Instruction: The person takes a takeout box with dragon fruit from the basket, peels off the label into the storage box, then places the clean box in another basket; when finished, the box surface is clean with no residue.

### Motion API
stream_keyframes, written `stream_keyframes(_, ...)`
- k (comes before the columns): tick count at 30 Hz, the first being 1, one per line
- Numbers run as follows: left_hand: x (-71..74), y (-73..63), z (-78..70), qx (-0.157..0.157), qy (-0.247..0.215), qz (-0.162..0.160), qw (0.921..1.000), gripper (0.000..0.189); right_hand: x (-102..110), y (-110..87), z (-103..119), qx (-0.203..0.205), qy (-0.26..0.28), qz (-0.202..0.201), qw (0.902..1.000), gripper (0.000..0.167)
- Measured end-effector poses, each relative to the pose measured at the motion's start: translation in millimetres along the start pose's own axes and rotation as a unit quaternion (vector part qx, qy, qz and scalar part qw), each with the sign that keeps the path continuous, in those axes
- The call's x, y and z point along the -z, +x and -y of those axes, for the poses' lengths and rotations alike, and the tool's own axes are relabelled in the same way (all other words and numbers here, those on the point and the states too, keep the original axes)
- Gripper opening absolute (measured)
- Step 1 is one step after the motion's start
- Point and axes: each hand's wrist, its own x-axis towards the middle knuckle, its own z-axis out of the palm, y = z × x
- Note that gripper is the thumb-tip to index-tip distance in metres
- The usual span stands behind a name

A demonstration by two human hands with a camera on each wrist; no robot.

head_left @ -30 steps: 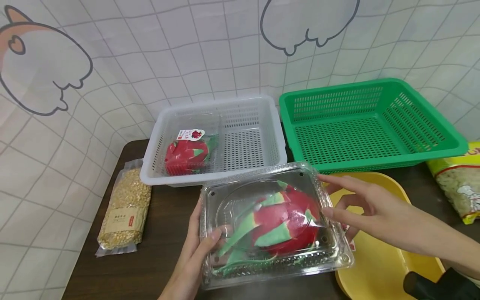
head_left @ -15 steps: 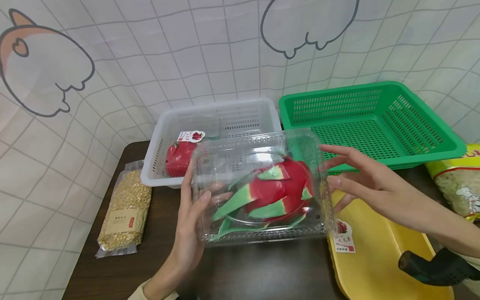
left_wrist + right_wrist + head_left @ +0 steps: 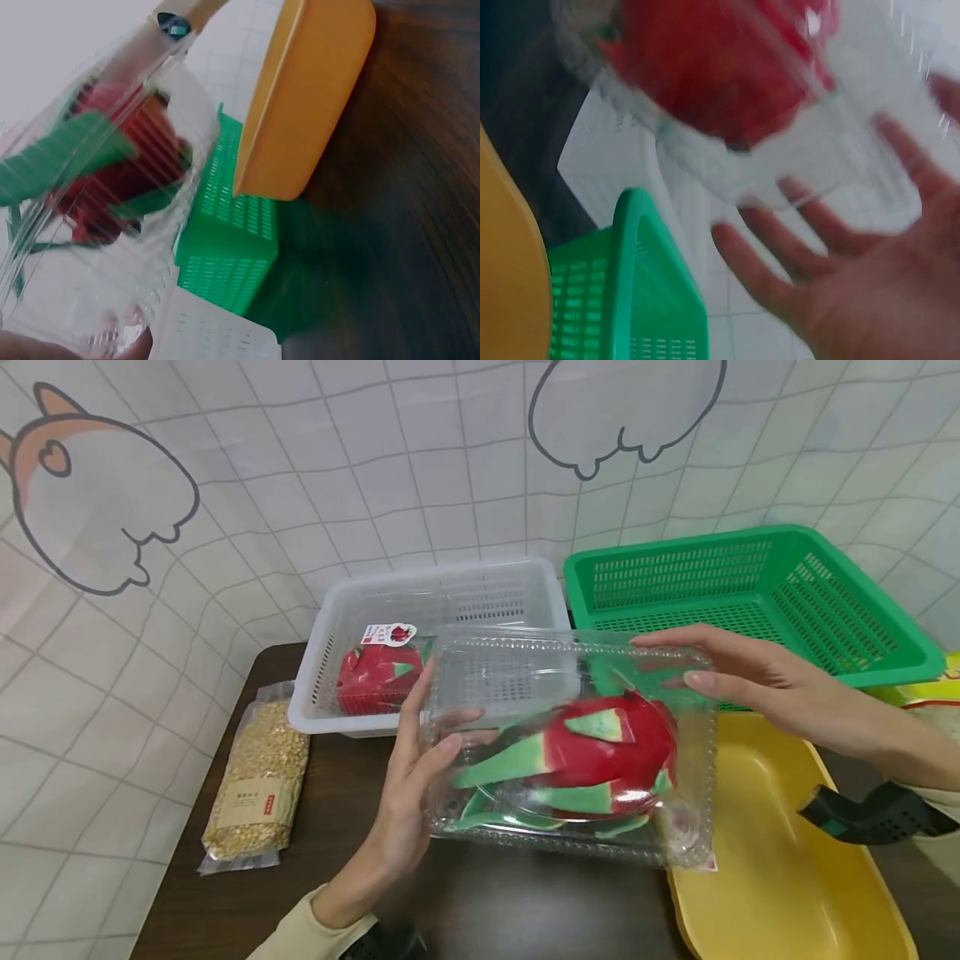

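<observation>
A clear plastic clamshell box (image 3: pixel 510 668) is held up over the dark table, tilted, with a red dragon fruit (image 3: pixel 592 752) with green scales inside. My left hand (image 3: pixel 405 802) grips the box's left side, thumb in front and fingers showing through the plastic behind. At the upper right corner, my right hand (image 3: pixel 787 689) is spread, its fingers fairly straight beside the box. The right wrist view shows those fingers (image 3: pixel 780 247) apart along the plastic edge, and the dragon fruit (image 3: pixel 712 82) blurred. In the left wrist view the box (image 3: pixel 90 270) lies close by.
Behind stands a white basket (image 3: pixel 315 693) holding another boxed dragon fruit (image 3: pixel 378 681) with a label. Beside it is a green basket (image 3: pixel 675 572). A yellow basin (image 3: pixel 780 860) lies front right. A bag of yellow grains (image 3: pixel 258 777) lies left, and another bag (image 3: pixel 926 693) far right.
The box has risen and tilted, then shifted right, its front now facing me more. My right hand has moved up along its right side to the upper corner. Left hand keeps its grip.
</observation>
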Motion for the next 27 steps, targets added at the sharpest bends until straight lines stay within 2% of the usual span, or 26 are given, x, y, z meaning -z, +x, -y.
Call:
stream_keyframes(5,6.5,1.6,3.0,-0.012,0.017,0.041,0.9989,0.076,2,-1.2,-3,0.027,0.022,0.082,0.996,0.062)
stream_keyframes(8,13.8,4.0,2.1,-0.022,0.024,0.061,0.9976,0.076,2,-2.5,-2,0.04,0.037,0.112,0.9922,0.064)
stream_keyframes(12,24.1,7.9,-1.9,-0.041,0.04,0.087,0.9945,0.076,0,-2.9,4,0.05,0.018,0.118,0.9916,0.064)
stream_keyframes(14,27.8,9.3,-4.0,-0.047,0.051,0.1,0.9925,0.076,-1,-2.8,9,0.041,-0.005,0.112,0.9928,0.064)
stream_keyframes(19,31.9,11.9,-6.4,-0.042,0.079,0.131,0.9873,0.074,-6,-0.6,14,0.023,-0.027,0.118,0.9924,0.066)
stream_keyframes(24,31.5,13.1,-8.8,-0.029,0.101,0.17,0.9798,0.074,-19,3.4,10,0.02,0.021,0.15,0.9883,0.073)
stream_keyframes(27,32.2,14.1,-13.4,-0.024,0.114,0.191,0.9746,0.073,-30,2.8,11,0.018,0.048,0.154,0.9867,0.078)
